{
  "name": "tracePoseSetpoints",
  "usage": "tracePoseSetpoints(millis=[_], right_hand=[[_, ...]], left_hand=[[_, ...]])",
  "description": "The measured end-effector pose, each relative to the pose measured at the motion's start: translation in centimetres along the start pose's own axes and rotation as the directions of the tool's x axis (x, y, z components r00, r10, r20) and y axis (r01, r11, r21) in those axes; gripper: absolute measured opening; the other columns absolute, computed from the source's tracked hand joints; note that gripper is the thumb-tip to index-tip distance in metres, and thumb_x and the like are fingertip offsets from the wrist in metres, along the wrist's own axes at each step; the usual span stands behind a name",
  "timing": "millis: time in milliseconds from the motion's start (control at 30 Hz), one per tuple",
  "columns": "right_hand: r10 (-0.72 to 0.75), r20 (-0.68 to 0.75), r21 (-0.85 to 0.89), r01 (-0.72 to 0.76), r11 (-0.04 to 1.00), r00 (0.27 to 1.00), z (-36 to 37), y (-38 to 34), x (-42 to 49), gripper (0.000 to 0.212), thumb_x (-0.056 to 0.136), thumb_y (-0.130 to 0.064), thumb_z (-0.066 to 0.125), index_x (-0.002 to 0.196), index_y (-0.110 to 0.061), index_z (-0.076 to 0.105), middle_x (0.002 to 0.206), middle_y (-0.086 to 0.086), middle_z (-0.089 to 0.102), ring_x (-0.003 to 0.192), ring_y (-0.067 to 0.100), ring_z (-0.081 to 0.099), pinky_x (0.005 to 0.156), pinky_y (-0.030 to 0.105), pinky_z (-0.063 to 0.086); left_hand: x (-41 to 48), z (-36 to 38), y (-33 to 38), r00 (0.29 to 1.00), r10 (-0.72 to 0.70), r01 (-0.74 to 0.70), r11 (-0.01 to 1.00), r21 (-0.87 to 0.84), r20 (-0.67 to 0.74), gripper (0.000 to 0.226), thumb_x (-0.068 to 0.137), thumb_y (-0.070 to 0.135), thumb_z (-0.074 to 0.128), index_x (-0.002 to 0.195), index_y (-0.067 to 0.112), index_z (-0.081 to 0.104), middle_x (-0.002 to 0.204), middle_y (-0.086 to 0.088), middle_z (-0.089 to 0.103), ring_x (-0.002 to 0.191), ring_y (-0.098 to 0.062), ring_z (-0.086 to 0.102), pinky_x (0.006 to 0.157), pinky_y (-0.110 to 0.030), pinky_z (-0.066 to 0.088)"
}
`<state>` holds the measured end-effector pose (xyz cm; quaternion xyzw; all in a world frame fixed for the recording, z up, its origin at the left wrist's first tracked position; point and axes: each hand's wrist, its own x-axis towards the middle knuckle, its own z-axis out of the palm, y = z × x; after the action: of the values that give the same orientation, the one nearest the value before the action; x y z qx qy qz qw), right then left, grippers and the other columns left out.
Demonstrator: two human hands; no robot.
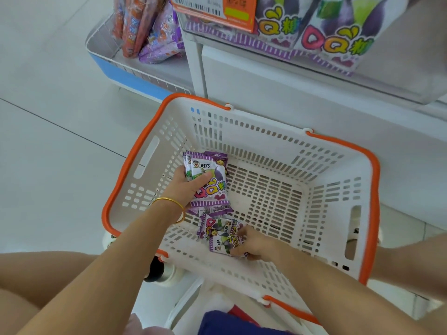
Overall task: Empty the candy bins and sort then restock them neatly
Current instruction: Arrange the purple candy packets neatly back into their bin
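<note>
**Two hands in the basket, both on purple candy packets**

Largest in view is the white shelf unit across the top. On it, a clear bin holds big purple QQ bags standing upright, with an orange price label at its left end. To the left, a lower wire-edged shelf carries orange and purple bags leaning together.

Just in front of the unit stands a white slotted basket with an orange rim.

Inside it, toward the left, the left hand is clamped on a stack of small purple packets, with the thumb across the front packet. Nearer the basket's near wall, the right hand has its fingers curled on a single packet. That packet lies at the edge of a loose heap of the same packets on the basket floor, between the two hands.

A thin gold bangle circles the left wrist.
</note>
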<state>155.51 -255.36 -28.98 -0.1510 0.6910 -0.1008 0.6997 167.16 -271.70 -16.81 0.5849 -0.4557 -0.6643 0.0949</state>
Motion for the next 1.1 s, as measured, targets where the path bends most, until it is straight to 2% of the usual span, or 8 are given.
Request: tracePoseSetpoints(millis=[100, 233, 400, 567, 633, 867, 1000, 1100], right_hand=[[0.005, -0.006, 0.159, -0.004, 0.987, 1.0, -0.1, -0.5, -0.6, 0.074, 0.078, -0.002, 0.073, 0.139, -0.019, 0.034, 0.105, 0.008, 0.054, 0.066, 0.014, 0.046, 0.051, 0.022, 0.037], [-0.097, 0.098, 0.237, 0.071, 0.969, 0.991, -4.2, -2.9, -3.8, 0.067, 0.077, 0.008, 0.07, 0.133, -0.017, 0.042, 0.119, 0.013, 0.057, 0.082, 0.02, 0.06, 0.063, 0.027, 0.05], [-0.293, -0.067, 0.208, 0.301, 0.931, 0.954, -9.4, -8.1, -12.1, 0.061, 0.076, 0.018, 0.061, 0.118, -0.022, 0.041, 0.124, 0.016, 0.048, 0.094, 0.029, 0.059, 0.066, 0.035, 0.053], [-0.456, -0.295, 0.224, 0.524, 0.822, 0.84, -12.0, -12.1, -21.8, 0.032, 0.081, 0.014, 0.045, 0.094, -0.014, 0.048, 0.07, 0.01, 0.06, 0.054, 0.017, 0.058, 0.05, 0.023, 0.042], [-0.491, -0.35, 0.306, 0.593, 0.745, 0.798, -12.4, -13.0, -24.5, 0.024, 0.082, 0.008, 0.054, 0.081, -0.016, 0.049, 0.075, 0.011, 0.056, 0.06, 0.021, 0.057, 0.054, 0.028, 0.048], [-0.588, -0.341, 0.529, 0.667, 0.525, 0.734, -9.2, -13.7, -25.3, 0.022, 0.083, 0.005, 0.06, 0.104, -0.003, 0.059, 0.079, 0.009, 0.071, 0.062, 0.016, 0.069, 0.055, 0.028, 0.057], [-0.544, -0.421, 0.398, 0.686, 0.609, 0.726, -7.7, -13.7, -24.2, 0.009, 0.083, -0.012, 0.068, 0.085, -0.01, 0.06, 0.082, 0.006, 0.065, 0.072, 0.016, 0.062, 0.055, 0.024, 0.053], [-0.586, -0.429, 0.27, 0.717, 0.643, 0.687, -7.5, -13.8, -23.8, 0.015, 0.085, -0.021, 0.067, 0.085, -0.012, 0.055, 0.092, 0.008, 0.06, 0.088, 0.021, 0.056, 0.077, 0.038, 0.054]], left_hand=[[-0.9, 0.4, 0.9, 1.0, 0.011, -0.01, 0.999, 0.04, -0.01, 0.048, 0.085, 0.028, 0.069, 0.124, 0.016, 0.045, 0.097, -0.006, 0.069, 0.079, -0.022, 0.068, 0.079, -0.046, 0.057], [-2.4, 0.7, 2.1, 0.997, 0.068, -0.065, 0.996, 0.069, -0.041, 0.039, 0.086, 0.025, 0.068, 0.117, 0.017, 0.044, 0.096, -0.005, 0.066, 0.07, -0.014, 0.064, 0.055, -0.026, 0.054], [-5.5, 0.9, 5.8, 0.984, 0.158, -0.138, 0.968, 0.21, -0.08, 0.068, 0.071, 0.049, 0.077, 0.12, 0.013, 0.047, 0.107, -0.014, 0.067, 0.092, -0.032, 0.067, 0.081, -0.048, 0.056], [-9.0, 0.7, 11.6, 0.937, 0.348, -0.334, 0.883, 0.329, 0.018, 0.012, 0.078, 0.041, 0.074, 0.086, 0.037, 0.065, 0.092, -0.014, 0.07, 0.084, -0.039, 0.067, 0.08, -0.058, 0.054], [-10.2, 0.9, 12.8, 0.909, 0.417, -0.398, 0.844, 0.359, 0.026, 0.012, 0.082, 0.037, 0.07, 0.073, 0.042, 0.066, 0.088, -0.018, 0.065, 0.077, -0.036, 0.063, 0.082, -0.058, 0.05], [-11.1, 3.4, 12.0, 0.958, 0.285, -0.286, 0.945, 0.158, 0.029, 0.049, 0.082, 0.046, 0.067, 0.112, 0.013, 0.045, 0.109, -0.023, 0.064, 0.09, -0.036, 0.067, 0.07, -0.054, 0.057], [-11.1, 4.0, 12.2, 0.965, 0.261, -0.261, 0.965, -0.011, 0.038, 0.052, 0.083, 0.046, 0.067, 0.114, 0.012, 0.045, 0.11, -0.022, 0.064, 0.094, -0.038, 0.067, 0.07, -0.054, 0.058], [-11.2, 3.9, 12.4, 0.948, 0.318, -0.317, 0.947, -0.051, 0.019, 0.059, 0.078, 0.055, 0.067, 0.112, 0.012, 0.045, 0.109, -0.022, 0.064, 0.09, -0.037, 0.068, 0.072, -0.055, 0.057]])
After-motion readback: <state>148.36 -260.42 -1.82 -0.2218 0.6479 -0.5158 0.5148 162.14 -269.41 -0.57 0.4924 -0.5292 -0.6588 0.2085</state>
